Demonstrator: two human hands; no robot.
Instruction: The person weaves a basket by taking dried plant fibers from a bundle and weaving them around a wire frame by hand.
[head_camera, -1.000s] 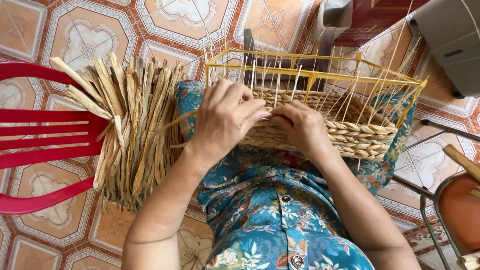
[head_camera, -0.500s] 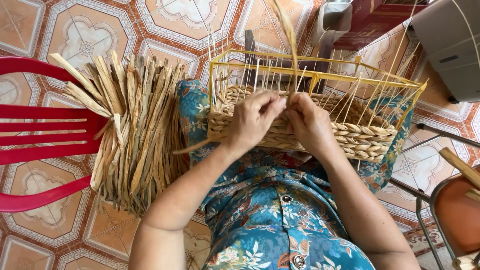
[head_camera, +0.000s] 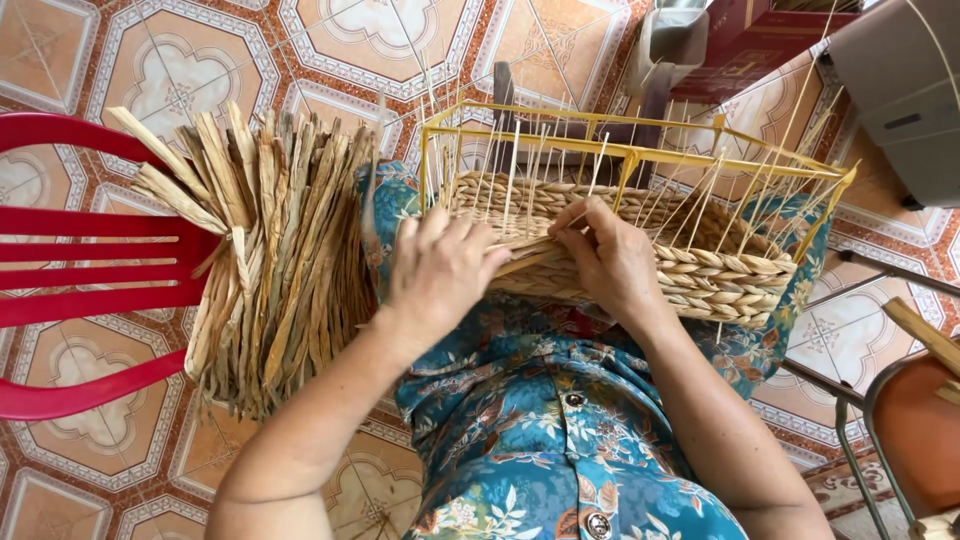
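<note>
One basket on lap, yellow frame, near wall hidden behind two hands. Left hand fingers curled, grasping one straw strand; right hand fingertips tucked, grip unclear. One straw bundle, lower end hidden.

Dark red cardboard box we see at the top edge, right of centre, boxy and partly cut off, faint print on its side, grey box-like case just beside it, top right corner.

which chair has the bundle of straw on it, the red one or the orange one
The red chair, on the person's left: the straw bundle lies across its slatted seat. The orange chair, at the lower right, has no straw on it.
</note>
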